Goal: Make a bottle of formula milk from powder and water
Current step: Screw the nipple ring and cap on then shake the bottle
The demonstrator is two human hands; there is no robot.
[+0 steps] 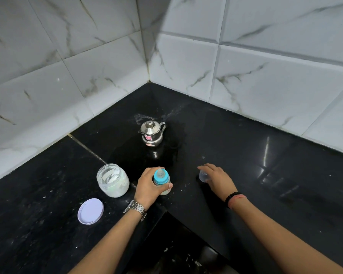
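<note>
Bottle (162, 179) blue-collared, gripped upright, glossy black counter (246, 151)

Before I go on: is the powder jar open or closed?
Open. The powder jar has no lid on; its lilac lid lies on the counter beside it.

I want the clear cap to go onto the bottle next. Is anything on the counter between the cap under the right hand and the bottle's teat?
Nothing visible does. The right hand rests over the clear cap, and only bare black counter lies between it and the baby bottle, held upright by the left hand. The steel pot stands farther back.
</note>
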